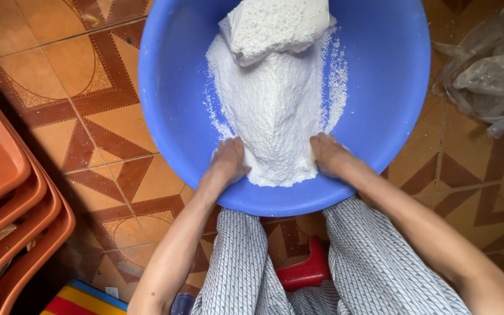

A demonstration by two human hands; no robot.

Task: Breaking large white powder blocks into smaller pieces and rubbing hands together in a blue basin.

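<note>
A large blue plastic basin point(392, 87) stands on the tiled floor in front of my knees. Inside it lies a heap of white crumbly dough or damp flour point(275, 111), with a bigger solid white block point(275, 26) at its far end. My left hand point(228, 160) presses into the near left edge of the heap, fingers buried in the white mass. On the near right edge sits my right hand point(329, 153), also dug into it. Both hands are dusted white.
Stacked orange plastic stools point(7, 204) stand at the left. A crumpled clear plastic bag point(491, 76) lies at the right. A red low stool point(307, 271) shows between my legs in grey patterned trousers point(374, 268). The floor is brown patterned tile point(88, 105).
</note>
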